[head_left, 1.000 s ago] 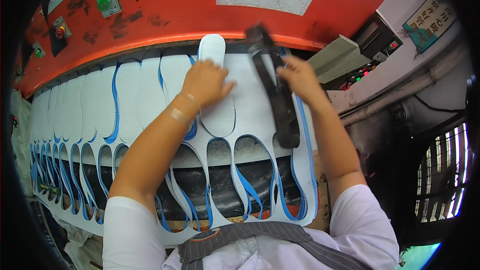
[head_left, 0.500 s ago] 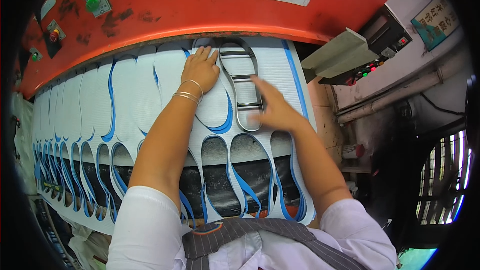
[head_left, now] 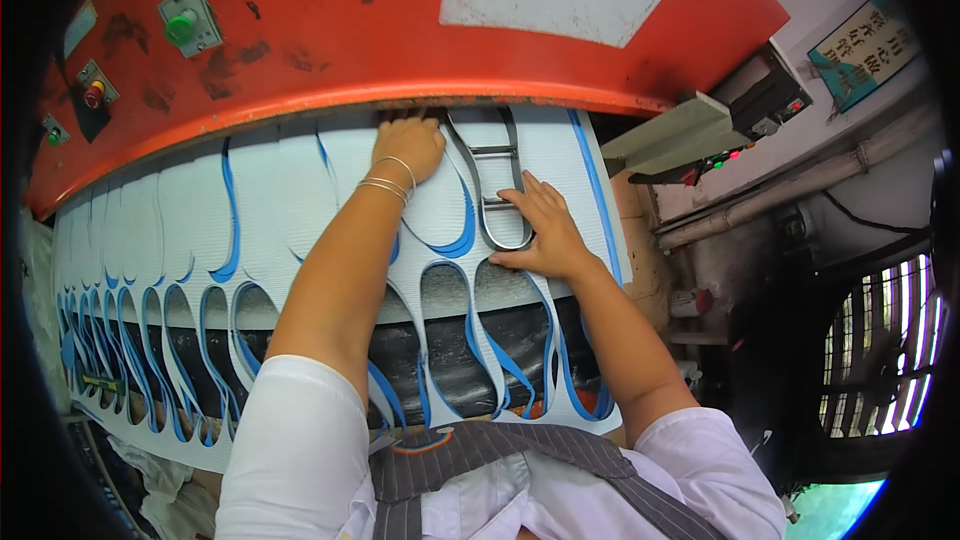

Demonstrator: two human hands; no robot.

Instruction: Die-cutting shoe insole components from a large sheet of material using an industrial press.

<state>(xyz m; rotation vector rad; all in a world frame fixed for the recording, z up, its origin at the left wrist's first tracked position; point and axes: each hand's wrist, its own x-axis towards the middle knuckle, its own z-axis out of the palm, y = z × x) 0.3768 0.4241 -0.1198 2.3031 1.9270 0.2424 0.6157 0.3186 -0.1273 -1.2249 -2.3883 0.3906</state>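
A sole-shaped metal cutting die with crossbars stands on a white-and-blue foam sheet; its far end runs under the red machine's edge. My right hand holds the die's near end, fingers over the right rim and thumb at the rounded tip. My left hand lies palm down on the sheet, left of the die. Its fingers reach the machine's edge and their tips are partly hidden there. Sole-shaped cuts edged in blue run along the sheet to the left. Nearer me, a row of cut-out holes leaves thin strips.
The red machine body spans the far side, with a green button and a red button at left. A control box with a slanted panel juts out at right. Beneath the holes shows a black surface.
My right hand has closed in on the die's near end, where it was blurred beside it. The left hand's fingers now meet the machine's edge. The view has shifted slightly.
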